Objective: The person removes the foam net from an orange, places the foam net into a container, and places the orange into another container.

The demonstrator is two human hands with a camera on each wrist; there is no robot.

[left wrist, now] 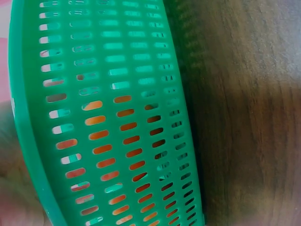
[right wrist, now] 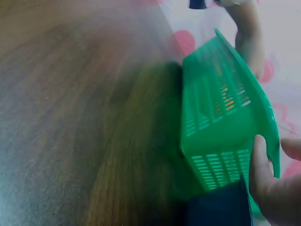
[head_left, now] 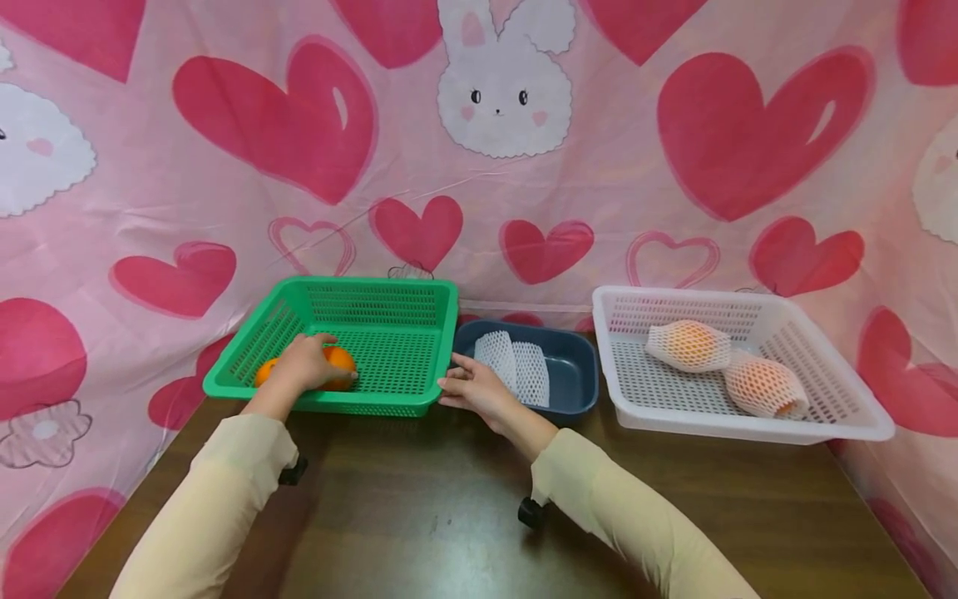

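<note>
Inside a green plastic basket [head_left: 392, 358], my left hand [head_left: 299, 364] curls its thumb and fingers around an orange [head_left: 341, 363]. Another orange [head_left: 264, 372] lies to the left, partly covered by that hand. From the left wrist, orange patches show through the slots of the basket wall [left wrist: 103, 61], and the hand is a blur at the edge. My right hand [head_left: 481, 389] pinches the basket's right rim; in the right wrist view the thumb [right wrist: 258, 162] lies against one side of the rim and a finger is on the other.
A dark blue bin [head_left: 572, 374] with white foam net sleeves [head_left: 531, 374] stands right of the green basket. Farther right, a white basket [head_left: 629, 387] holds two fruits in foam nets [head_left: 690, 345]. All stand on a dark wooden table [head_left: 419, 516] before a pink heart-print cloth [head_left: 524, 191].
</note>
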